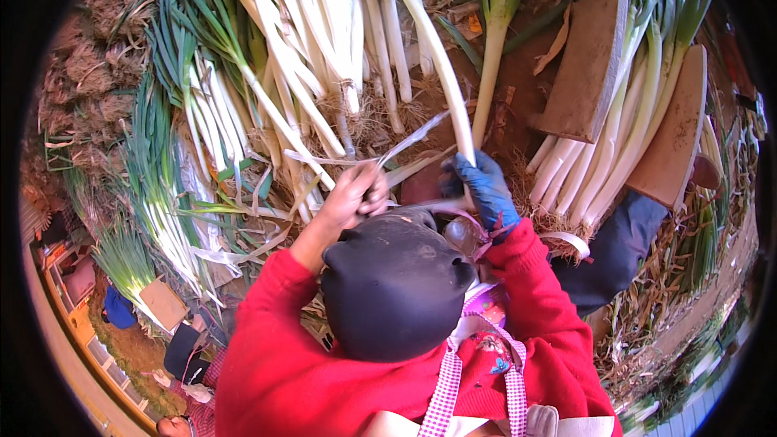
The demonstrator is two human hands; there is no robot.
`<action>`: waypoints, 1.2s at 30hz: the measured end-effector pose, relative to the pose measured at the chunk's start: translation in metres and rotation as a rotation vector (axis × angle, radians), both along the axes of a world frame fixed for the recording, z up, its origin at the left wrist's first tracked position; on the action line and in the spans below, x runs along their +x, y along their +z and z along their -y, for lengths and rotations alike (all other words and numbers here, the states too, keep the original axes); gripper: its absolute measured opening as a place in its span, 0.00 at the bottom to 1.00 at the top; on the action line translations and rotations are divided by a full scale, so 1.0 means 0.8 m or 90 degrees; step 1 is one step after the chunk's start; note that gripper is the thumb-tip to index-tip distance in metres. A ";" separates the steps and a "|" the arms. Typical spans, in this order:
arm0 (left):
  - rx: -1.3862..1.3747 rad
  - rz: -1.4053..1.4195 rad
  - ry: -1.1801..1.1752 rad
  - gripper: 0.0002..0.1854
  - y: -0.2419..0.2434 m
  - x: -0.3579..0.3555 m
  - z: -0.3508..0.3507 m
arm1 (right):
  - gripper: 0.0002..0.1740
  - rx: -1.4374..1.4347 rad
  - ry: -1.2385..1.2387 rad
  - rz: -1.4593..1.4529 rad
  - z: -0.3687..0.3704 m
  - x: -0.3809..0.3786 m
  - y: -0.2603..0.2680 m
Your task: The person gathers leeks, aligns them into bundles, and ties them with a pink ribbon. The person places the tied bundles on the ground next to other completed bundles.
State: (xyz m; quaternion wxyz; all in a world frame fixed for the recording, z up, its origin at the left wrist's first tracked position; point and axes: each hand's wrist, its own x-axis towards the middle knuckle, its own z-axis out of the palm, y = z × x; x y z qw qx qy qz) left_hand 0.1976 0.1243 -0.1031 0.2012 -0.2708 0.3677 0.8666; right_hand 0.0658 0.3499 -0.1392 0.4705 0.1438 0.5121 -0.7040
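Note:
My right hand point(484, 191), in a blue glove, grips the lower white stem of a long leek-like green onion point(446, 67), whose green leaves point up and away. My bare left hand point(358, 192) is closed around a thin translucent plastic strip point(414, 136); the strip's free end reaches toward the onion stem. Between my forearms, a dark rounded thing point(397, 285) hides what lies below the hands. Beyond the left hand, loose green onions point(303, 30) lie with their roots toward me. A single onion point(490, 73) lies just past the right hand.
Two upright boards point(586, 60) point(671, 133) flank a batch of onions point(601, 158) at right. More onions point(164, 212) lie at left, near root clumps point(103, 67). Dry leaf litter point(649, 303) covers the ground at right. Another person's arm point(203, 394) shows at lower left.

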 end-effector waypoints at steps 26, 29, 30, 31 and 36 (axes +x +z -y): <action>-0.487 0.009 -0.204 0.25 -0.084 -0.288 0.021 | 0.19 -0.104 -0.127 0.008 0.045 -0.125 -0.033; -0.468 -0.220 -0.393 0.21 -0.067 -0.249 -0.001 | 0.25 -0.226 -0.048 0.058 0.047 -0.109 -0.044; -0.519 -0.110 -0.448 0.21 -0.067 -0.245 -0.002 | 0.27 -0.258 -0.022 0.094 0.040 -0.101 -0.045; -0.628 -0.090 -0.350 0.23 -0.069 -0.244 0.000 | 0.28 -0.270 -0.010 0.115 0.037 -0.095 -0.044; -0.986 0.062 -0.183 0.25 -0.099 -0.299 0.047 | 0.29 -0.158 0.005 0.085 0.020 -0.085 0.027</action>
